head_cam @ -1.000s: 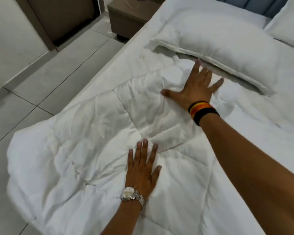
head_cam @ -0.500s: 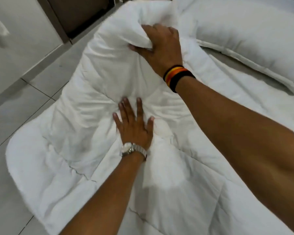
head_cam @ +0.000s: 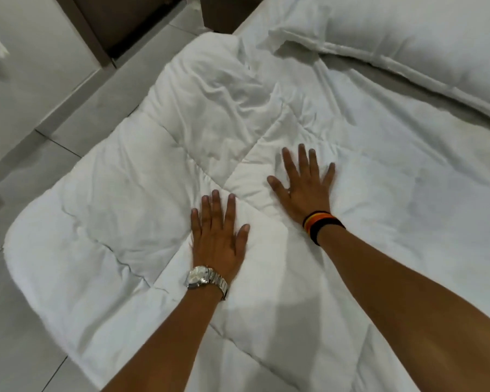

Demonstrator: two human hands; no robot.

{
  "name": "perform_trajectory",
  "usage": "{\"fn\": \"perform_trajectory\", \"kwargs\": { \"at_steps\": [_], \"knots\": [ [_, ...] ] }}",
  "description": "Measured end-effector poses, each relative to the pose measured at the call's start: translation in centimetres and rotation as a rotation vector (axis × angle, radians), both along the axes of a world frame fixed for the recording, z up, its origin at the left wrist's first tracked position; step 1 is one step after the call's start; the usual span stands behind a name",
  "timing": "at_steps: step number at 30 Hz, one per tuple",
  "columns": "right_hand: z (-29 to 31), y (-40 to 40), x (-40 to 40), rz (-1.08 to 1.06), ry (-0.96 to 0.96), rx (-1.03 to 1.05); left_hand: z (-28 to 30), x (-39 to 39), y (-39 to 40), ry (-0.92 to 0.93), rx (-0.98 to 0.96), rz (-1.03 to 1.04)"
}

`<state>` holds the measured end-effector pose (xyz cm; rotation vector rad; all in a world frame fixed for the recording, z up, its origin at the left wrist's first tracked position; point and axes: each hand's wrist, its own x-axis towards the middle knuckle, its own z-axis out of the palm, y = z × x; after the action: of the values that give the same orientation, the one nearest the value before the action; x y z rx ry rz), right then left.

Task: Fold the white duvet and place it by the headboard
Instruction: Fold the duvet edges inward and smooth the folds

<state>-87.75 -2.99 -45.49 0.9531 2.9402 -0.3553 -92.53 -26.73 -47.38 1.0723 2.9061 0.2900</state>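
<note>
both palms are down flat on the white duvet (head_cam: 142,193), fingers spread wide, gripping nothing. the left hand (head_cam: 218,236), the one with the watch (head_cam: 207,280), sits further from the pillow (head_cam: 407,41); the right hand (head_cam: 304,188), with the striped wristband (head_cam: 321,226), lies closer to the pillow and just beside the left, the two apart but near.

now where's the duvet? it's a thick quilted slab lying across the near side of the bed, its long axis running from the pillow end down toward the person, one rounded edge hanging out past the mattress over the tiled floor (head_cam: 20,154). a rumpled, puffed-up hump (head_cam: 218,77) sits at the end nearest the pillow, well ahead of both sets of fingertips.

and that's the relation that matters: the headboard isn't in shot, but judging by the pillow it lies beyond it, so the bundle has to travel along its own long axis, away from the person. the right hand is the nearer one to that leading hump, so it looks best placed to take that end, with the left hand steadying the trailing end. the overhanging edge could slip floorward if it's left unsupported.
</note>
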Motion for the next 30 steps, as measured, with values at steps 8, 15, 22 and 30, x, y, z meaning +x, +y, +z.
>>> {"fn": "perform_trajectory", "kwargs": {
  "at_steps": [8,15,22,30],
  "knots": [
    [2.0,-4.0,2.3,-0.007,0.053,-0.088,1.3,-0.2,-1.4,-0.027,-0.076,-0.114],
    [1.9,-19.6,9.2,-0.075,-0.023,-0.241,4.0,0.1,-10.4,0.029,-0.084,-0.122],
    [2.5,-23.4,5.9,-0.123,0.032,-0.217,4.1,-1.6,-16.4,0.013,-0.087,-0.233],
    [5.1,-37.1,1.3,-0.157,0.129,-0.300,7.5,-9.0,-25.6,0.031,0.036,-0.064]
  ]
}}
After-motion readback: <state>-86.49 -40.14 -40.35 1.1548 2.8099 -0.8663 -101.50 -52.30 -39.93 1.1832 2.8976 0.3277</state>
